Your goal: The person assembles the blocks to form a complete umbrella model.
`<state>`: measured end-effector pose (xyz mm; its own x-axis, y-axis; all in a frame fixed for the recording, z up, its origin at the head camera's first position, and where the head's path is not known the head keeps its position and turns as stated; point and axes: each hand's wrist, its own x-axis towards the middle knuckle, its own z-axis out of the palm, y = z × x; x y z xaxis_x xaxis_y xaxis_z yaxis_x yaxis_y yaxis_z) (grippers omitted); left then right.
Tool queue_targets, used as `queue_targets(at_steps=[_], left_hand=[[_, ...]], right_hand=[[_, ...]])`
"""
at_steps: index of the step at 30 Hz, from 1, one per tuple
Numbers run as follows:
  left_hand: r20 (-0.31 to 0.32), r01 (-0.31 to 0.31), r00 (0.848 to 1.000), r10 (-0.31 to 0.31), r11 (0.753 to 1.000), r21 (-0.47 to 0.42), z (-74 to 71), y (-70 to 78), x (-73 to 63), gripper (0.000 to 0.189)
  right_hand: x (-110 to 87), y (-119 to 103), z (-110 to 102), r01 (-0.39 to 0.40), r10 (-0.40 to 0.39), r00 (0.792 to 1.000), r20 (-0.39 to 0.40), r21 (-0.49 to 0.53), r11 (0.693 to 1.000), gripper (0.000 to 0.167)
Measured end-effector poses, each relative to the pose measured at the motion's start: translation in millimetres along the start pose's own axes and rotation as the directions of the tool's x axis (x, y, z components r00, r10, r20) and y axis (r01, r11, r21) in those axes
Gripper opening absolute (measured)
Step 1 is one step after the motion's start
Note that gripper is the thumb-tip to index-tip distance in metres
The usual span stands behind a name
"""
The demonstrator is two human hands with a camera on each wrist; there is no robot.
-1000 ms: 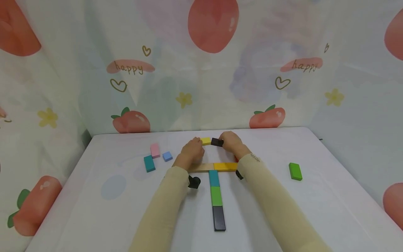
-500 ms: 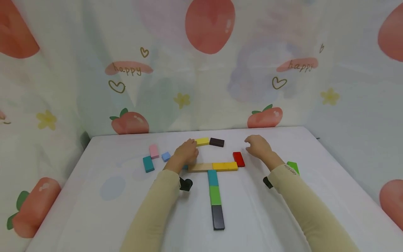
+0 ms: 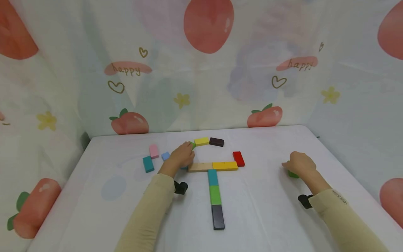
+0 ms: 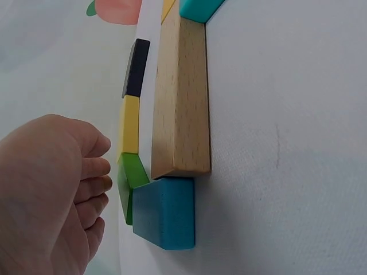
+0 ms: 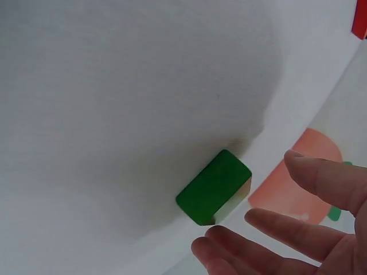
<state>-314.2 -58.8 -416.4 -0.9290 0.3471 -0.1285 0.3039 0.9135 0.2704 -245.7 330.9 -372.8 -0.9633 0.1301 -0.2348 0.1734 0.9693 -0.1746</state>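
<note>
My left hand (image 3: 179, 157) is beside the left end of the laid-out blocks, its fingers loosely bent with nothing in them. Nearest to it in the left wrist view are a green block (image 4: 133, 177), a yellow block (image 4: 129, 126) and a blue block (image 4: 172, 215). At the right of the table, my right hand (image 3: 300, 164) hovers over a single green block (image 3: 293, 174), partly hiding it. The right wrist view shows fingers and thumb spread around this green block (image 5: 215, 186), and I cannot tell whether a fingertip touches it.
A wooden block (image 3: 200, 167) and an orange-yellow block (image 3: 225, 166) form a bar. Below run teal, green and black (image 3: 218, 217) blocks in a column. A dark block (image 3: 216, 141) and a red block (image 3: 238, 159) lie behind; pink (image 3: 154, 151) and teal (image 3: 148, 164) blocks lie left.
My right hand has left the dark block and moved right to the lone green block. My left hand has drawn back slightly left, away from the yellow block.
</note>
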Motion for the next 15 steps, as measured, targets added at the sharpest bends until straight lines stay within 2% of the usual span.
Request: queue_targets(at_steps=[8,15], left_hand=[[-0.001,-0.015,1.0,0.015,1.0,-0.005,-1.6,-1.0,-3.8,0.046],[0.031,-0.01,0.999,0.01,1.0,-0.009,0.9,-2.4,-2.4,0.047]], right_hand=[[-14.2,15,6,0.012,-0.012,1.0,0.0,0.065,0.998,0.035],[-13.6,18,10,0.041,-0.038,0.999,-0.033,0.083,0.996,0.038]])
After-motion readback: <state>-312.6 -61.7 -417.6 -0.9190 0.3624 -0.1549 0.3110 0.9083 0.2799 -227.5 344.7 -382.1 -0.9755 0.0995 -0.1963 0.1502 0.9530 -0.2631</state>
